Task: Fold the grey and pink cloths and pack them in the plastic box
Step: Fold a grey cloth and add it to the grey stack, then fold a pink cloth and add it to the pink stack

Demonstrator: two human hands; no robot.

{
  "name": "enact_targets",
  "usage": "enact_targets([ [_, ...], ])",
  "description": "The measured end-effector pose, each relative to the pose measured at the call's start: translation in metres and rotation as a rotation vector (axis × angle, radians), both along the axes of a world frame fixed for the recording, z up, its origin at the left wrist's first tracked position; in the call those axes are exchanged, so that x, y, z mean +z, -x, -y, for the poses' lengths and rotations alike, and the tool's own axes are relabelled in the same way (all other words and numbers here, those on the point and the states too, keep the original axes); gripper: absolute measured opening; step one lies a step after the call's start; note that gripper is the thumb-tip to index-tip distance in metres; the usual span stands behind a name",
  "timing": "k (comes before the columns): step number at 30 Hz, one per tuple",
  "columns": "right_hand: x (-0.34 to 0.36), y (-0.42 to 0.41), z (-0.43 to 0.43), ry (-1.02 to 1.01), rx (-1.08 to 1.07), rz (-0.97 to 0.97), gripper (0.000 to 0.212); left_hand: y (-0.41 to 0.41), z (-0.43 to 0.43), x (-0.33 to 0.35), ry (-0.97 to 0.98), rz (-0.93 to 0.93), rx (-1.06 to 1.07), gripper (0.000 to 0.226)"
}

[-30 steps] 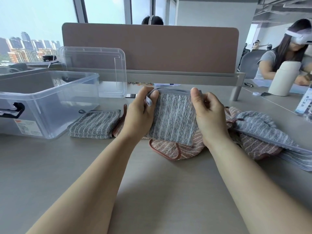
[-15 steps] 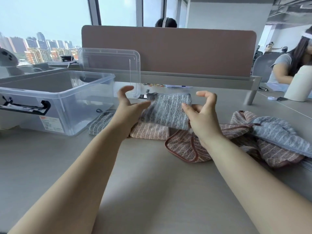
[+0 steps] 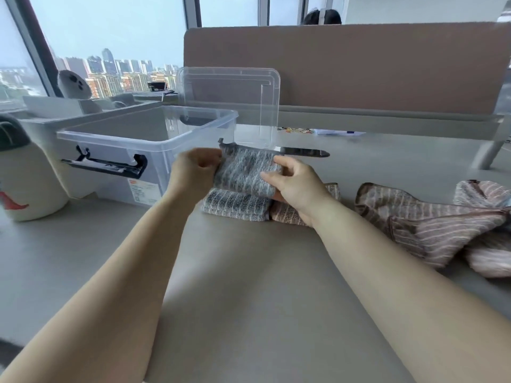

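- One clear plastic box (image 3: 149, 142) is being kept open at the far left of the table (image 3: 262, 286). Its lid (image 3: 229, 100) is being propped upright behind it, and a soft toy (image 3: 27, 175) is being left standing further left.
- Just right of the box's near right corner, the left hand (image 3: 193, 172) is being used to pinch the left edge of a folded grey cloth (image 3: 246, 172), with its fingers curled tightly round that edge.
- That cloth is being held clear of the table between both hands, its long axis running left to right. Its left end is being kept close beside the box wall; whether the two are touching cannot be told.
- The cloth's right end is being gripped by the right hand (image 3: 296, 183), with the thumb laid across the upper face and the fingers tucked underneath.
- Directly below, a second folded grey cloth (image 3: 235, 207) and a folded pink cloth (image 3: 287, 214) are being left side by side on the table, touching. The pink one is being partly hidden by the right wrist.
- Well to the right, unfolded pink cloths (image 3: 428, 219) are being left in a loose heap.
- The coming move is being judged as a carry leftward and slightly farther, up over the rim. The box is lying to the left of both hands and the left hand is the nearer one, so the cloth's left end would likely be going in first.
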State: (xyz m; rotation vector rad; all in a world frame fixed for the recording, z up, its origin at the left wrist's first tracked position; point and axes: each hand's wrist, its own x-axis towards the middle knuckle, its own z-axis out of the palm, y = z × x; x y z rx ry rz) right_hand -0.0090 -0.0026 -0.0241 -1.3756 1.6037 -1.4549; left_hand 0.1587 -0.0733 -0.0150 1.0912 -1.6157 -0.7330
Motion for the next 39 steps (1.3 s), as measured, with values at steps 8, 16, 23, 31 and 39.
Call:
enact_targets([
  [8,-0.012,-0.005,0.004,-0.073,-0.015,-0.255,0.059,0.003,0.009,-0.016,0.26,0.544,0.266,0.019],
  [16,-0.011,-0.01,0.001,-0.17,-0.112,-0.605,0.047,0.013,-0.008,-0.013,0.522,0.661,0.056,0.046],
  [23,-0.015,-0.005,0.0,-0.192,-0.204,-0.764,0.048,0.016,-0.006,-0.031,0.077,1.048,-0.225,0.053],
  [31,0.002,0.037,-0.052,-0.161,-0.212,-0.677,0.027,0.028,-0.026,-0.01,0.31,0.928,-0.082,0.053],
  [39,0.001,0.12,-0.127,-0.311,-0.313,-0.663,0.017,0.126,-0.104,0.004,0.292,0.924,-0.481,0.042],
])
